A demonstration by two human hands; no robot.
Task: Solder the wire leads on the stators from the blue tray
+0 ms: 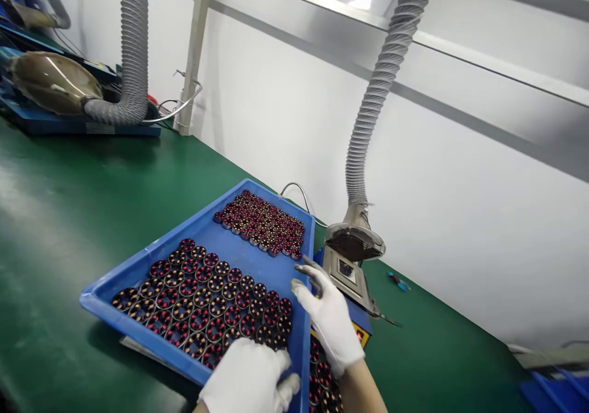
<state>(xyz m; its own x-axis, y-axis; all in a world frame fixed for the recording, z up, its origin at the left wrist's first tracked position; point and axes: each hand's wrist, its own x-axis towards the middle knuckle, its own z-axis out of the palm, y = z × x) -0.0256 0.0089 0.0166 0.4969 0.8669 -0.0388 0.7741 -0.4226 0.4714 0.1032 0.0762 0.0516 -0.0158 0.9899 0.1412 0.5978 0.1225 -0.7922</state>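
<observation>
Head view: left hand (252,376) hides some ring-shaped parts (200,296), grip unclear; right hand (327,318), loosely open, apparently touches blue tray (230,250) near extraction hood (355,239).

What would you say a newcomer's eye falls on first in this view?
Probably the blue tray on the green table, with small round parts ringed in red and tan packed in two groups, one near and one far. Next come the white-gloved hands, the left over the tray's near right corner and the right by its right rim. Behind them, a grey ribbed hose hangs down to a round metal hood.
</observation>
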